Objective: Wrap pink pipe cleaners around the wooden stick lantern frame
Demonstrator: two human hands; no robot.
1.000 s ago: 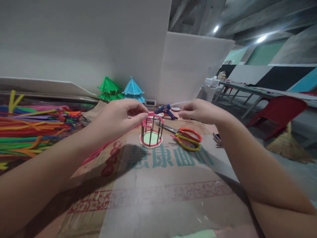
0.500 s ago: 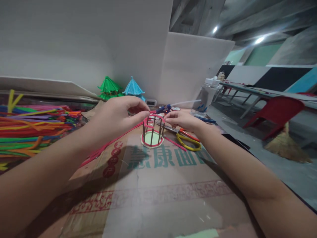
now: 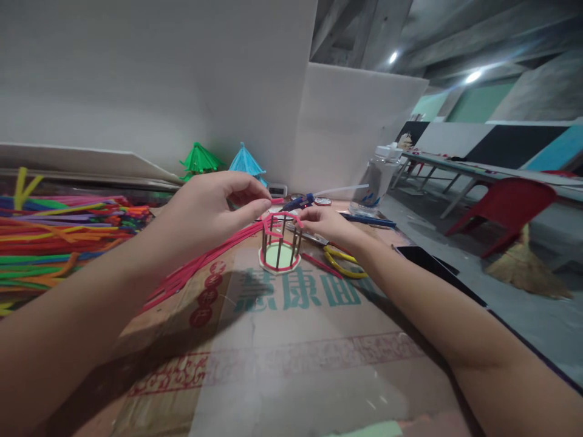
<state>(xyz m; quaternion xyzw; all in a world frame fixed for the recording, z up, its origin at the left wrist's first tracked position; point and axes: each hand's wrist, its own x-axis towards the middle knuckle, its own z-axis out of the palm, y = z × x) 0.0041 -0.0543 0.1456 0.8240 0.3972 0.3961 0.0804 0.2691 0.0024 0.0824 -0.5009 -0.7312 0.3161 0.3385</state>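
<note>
A small open frame (image 3: 279, 244) stands upright on the cardboard, with dark posts, a pink angular top ring and a pale green base edged in pink. My left hand (image 3: 223, 203) is just above its left side, thumb and index finger closed on a short pink pipe cleaner piece (image 3: 277, 200). On the right, my right hand (image 3: 325, 222) pinches the edge of the top ring; its other fingers are curled. Behind the frame lies a dark blue glue gun (image 3: 298, 202) with a clear glue stick. Scissors with yellow handles (image 3: 341, 264) rest beside the right hand, partly covered.
Many coloured pipe cleaners (image 3: 68, 230) are piled at left, and pink ones (image 3: 195, 264) lie nearer the middle. Green (image 3: 200, 159) and blue (image 3: 246, 161) umbrella-shaped roofs stand at the back. A clear plastic jar (image 3: 376, 182) is at right; a red chair (image 3: 505, 209) and broom (image 3: 523, 267) stand beyond.
My right hand has shifted slightly left and down onto the top ring. My left hand has moved slightly left and up, and the pink piece at its fingertips now shows clearly.
</note>
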